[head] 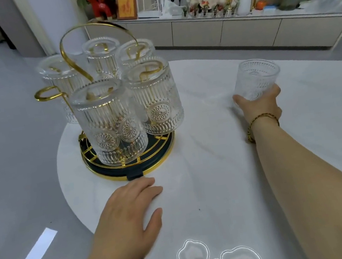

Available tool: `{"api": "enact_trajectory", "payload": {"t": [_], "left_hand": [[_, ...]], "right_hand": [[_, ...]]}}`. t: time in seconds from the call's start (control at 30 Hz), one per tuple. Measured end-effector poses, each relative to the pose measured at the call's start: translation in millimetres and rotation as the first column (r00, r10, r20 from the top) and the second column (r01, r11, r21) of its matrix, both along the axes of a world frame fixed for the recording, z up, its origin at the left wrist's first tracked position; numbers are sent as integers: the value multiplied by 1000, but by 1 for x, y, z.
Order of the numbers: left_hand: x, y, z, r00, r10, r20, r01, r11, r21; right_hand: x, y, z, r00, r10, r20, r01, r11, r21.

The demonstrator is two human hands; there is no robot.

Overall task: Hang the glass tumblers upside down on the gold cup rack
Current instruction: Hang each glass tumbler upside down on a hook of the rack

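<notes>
The gold cup rack (115,176) with a dark round base and a curved handle stands at the left end of the white table. Several ribbed glass tumblers (110,124) hang upside down on its prongs. One gold prong (47,95) at the left is bare. My right hand (259,107) is wrapped around the lower part of an upright glass tumbler (256,76) at the table's right side. My left hand (130,218) lies flat on the table just in front of the rack, fingers apart, holding nothing.
The white marble table (215,167) has a rounded left edge with grey floor beyond it. A long sideboard (217,30) with plants, a router and ornaments runs along the back wall.
</notes>
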State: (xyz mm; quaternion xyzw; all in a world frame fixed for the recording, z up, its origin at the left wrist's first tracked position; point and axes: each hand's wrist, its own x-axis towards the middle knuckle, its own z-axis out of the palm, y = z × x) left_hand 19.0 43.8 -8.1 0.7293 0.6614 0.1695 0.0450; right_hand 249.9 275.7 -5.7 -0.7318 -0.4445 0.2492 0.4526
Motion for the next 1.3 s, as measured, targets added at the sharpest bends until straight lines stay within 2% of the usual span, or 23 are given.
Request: {"api": "enact_trajectory", "payload": {"t": [0.1,0.23,0.33,0.43,0.5,0.6,0.67,0.77,0.83,0.9,1.0,1.07,1.17,1.3], "left_hand": [[-1,0,-4,1000,-7,29,6,1000,30],[-2,1,-8,1000,-15,23,13,997,74],[-2,-1,-6,1000,-15,9,14,998,68],[-2,-3,-6,1000,-20,21,18,996,89],[-3,-4,-8,998,-24,60,18,996,84],[-9,-5,-8,976,11,217,-23,998,55],[-15,-6,-3,973,11,231,-38,993,109],[-28,-8,5,977,22,214,-59,984,168],[-39,-6,8,962,61,267,-111,977,179],[-51,-5,8,934,131,334,-185,974,134],[-66,-1,3,951,133,279,-165,981,97],[-74,3,1,970,131,207,-140,990,30],[-84,9,0,990,80,116,-77,997,-29],[-91,10,-1,994,39,104,-33,998,-58]], "right_hand": [[0,-3,-1,999,12,30,-14,998,58],[4,-17,3,981,134,-141,-105,976,193],[5,-38,14,954,210,-214,-153,955,254],[6,-58,41,886,309,-345,-225,938,263],[7,-70,67,827,433,-357,-344,894,287],[3,-89,108,694,657,-293,-582,752,309],[-5,-101,133,603,751,-269,-682,660,315],[-25,-113,167,531,820,-214,-768,573,286],[-41,-120,187,507,848,-154,-818,530,224],[-60,-126,202,507,855,-104,-841,518,156],[-88,-134,219,534,846,-13,-841,532,94],[-108,-139,229,509,859,60,-861,507,49],[-137,-142,238,475,841,259,-866,498,-31],[-174,-145,245,397,810,431,-868,484,-111]]}}
